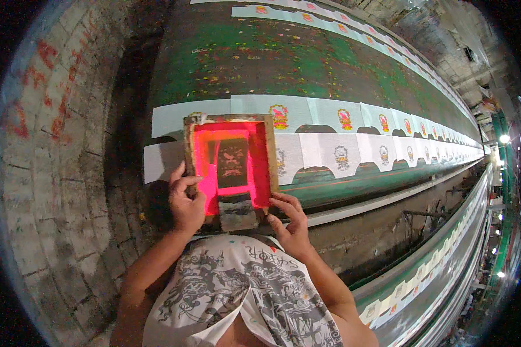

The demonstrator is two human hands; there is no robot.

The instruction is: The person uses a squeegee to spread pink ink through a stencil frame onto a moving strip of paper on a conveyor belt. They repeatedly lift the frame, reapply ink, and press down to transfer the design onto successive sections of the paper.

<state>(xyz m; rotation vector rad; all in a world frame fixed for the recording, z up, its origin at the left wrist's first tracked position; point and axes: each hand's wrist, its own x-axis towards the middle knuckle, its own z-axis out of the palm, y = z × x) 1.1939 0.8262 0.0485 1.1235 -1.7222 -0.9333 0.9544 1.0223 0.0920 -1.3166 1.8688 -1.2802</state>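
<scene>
Between my hands is a screen-printing frame (pixel 274 151) with wooden sides, bright pink ink spread round its mesh. A small dark design shows in the middle of the mesh. A grey block, which looks like a squeegee (pixel 238 214), rests at the frame's near end. My left hand (pixel 186 199) grips the frame's left side, thumb and fingers bent round it. At the near right corner, my right hand (pixel 289 222) holds the other side. The frame covers part of the row of pale fabric pieces (pixel 319 151) nearest me.
A long green table (pixel 260 63), speckled with ink, stretches away to the right. Farther rows of fabric pieces (pixel 326 110) carry red and yellow prints; the nearest row has grey ones. Another table with fabric (pixel 382 309) stands at lower right. A brick wall (pixel 58 173) rises at left.
</scene>
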